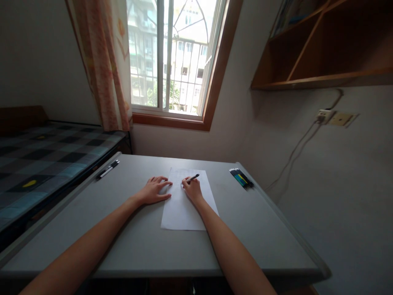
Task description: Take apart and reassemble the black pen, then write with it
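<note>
One pen point(193, 178) (lower part indistinct) — in right hand point(192, 189).

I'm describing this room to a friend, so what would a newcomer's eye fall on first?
Probably the bright barred window beyond the far edge of the table, with a floral curtain on its left. Next, the white sheet of paper mid-table, where the right hand holds a dark pen and the left hand spreads at its left edge. Then the row of pens by the table's right edge.
</note>
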`<action>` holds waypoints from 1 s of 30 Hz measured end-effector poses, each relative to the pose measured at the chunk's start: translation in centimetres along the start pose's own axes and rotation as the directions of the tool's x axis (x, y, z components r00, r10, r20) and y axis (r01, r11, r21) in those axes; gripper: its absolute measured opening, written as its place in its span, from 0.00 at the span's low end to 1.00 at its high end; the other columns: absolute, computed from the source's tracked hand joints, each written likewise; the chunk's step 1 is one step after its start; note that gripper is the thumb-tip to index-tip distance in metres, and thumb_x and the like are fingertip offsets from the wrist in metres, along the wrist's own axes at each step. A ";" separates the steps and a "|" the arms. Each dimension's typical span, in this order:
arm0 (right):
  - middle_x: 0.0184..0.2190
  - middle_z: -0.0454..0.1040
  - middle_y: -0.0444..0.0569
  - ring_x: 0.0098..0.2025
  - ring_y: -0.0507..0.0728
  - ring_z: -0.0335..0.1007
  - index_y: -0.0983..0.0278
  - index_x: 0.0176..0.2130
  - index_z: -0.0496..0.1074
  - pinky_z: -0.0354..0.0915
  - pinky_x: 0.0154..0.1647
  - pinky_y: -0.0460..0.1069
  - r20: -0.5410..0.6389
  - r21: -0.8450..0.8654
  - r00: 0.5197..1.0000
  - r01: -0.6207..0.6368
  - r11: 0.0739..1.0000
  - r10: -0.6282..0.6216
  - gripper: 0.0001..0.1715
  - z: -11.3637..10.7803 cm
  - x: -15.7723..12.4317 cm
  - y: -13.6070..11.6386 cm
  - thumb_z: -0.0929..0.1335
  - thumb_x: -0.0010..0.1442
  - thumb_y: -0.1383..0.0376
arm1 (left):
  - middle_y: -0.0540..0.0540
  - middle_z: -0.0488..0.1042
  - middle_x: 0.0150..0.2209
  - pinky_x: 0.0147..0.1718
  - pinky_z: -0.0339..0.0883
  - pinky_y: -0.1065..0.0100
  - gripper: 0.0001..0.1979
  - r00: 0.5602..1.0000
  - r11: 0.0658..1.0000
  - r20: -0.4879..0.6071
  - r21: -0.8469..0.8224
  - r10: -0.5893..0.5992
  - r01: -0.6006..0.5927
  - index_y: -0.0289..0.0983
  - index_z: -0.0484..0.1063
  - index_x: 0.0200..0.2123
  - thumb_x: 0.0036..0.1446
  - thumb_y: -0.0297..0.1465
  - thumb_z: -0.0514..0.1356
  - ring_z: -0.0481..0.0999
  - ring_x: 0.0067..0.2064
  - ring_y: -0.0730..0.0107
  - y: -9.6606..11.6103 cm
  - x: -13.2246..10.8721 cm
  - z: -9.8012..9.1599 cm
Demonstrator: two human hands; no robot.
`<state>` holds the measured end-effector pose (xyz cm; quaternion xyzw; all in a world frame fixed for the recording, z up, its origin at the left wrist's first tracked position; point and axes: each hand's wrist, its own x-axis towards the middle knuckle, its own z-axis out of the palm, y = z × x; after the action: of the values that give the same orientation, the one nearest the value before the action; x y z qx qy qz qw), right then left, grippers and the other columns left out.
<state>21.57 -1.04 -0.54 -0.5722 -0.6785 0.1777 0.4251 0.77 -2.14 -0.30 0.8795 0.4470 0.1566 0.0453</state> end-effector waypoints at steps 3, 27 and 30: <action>0.17 0.72 0.47 0.23 0.52 0.69 0.67 0.23 0.71 0.58 0.28 0.43 0.007 0.000 1.000 0.004 1.000 -0.004 0.14 0.2 0.2 0.3 0.60 0.53 0.66 | 0.45 0.62 0.53 0.56 0.44 0.52 0.28 1.000 1.000 -0.001 0.005 0.003 -0.003 0.49 0.63 0.53 0.51 0.53 0.50 0.60 0.55 0.56 0.0 0.0 0.0; 0.18 0.73 0.47 0.23 0.52 0.69 0.66 0.25 0.73 0.60 0.28 0.42 -0.014 0.001 1.000 -0.026 1.000 0.026 0.14 -0.2 -0.1 -0.1 0.60 0.53 0.65 | 0.45 0.62 0.53 0.57 0.43 0.52 0.27 1.000 1.000 -0.006 -0.016 0.003 -0.003 0.49 0.64 0.53 0.51 0.52 0.51 0.60 0.55 0.56 0.0 0.1 -0.1; 0.18 0.73 0.47 0.23 0.52 0.69 0.66 0.25 0.73 0.59 0.28 0.42 -0.016 -0.020 1.000 -0.007 1.000 0.007 0.14 0.0 -0.1 0.1 0.61 0.53 0.66 | 0.46 0.62 0.54 0.57 0.43 0.53 0.27 1.000 1.000 -0.004 -0.015 0.001 -0.001 0.49 0.64 0.53 0.51 0.52 0.51 0.59 0.55 0.56 0.0 0.0 -0.1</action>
<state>21.62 -1.09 -0.71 -0.5801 -0.6750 0.1678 0.4240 0.78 -2.15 -0.18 0.8791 0.4453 0.1619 0.0507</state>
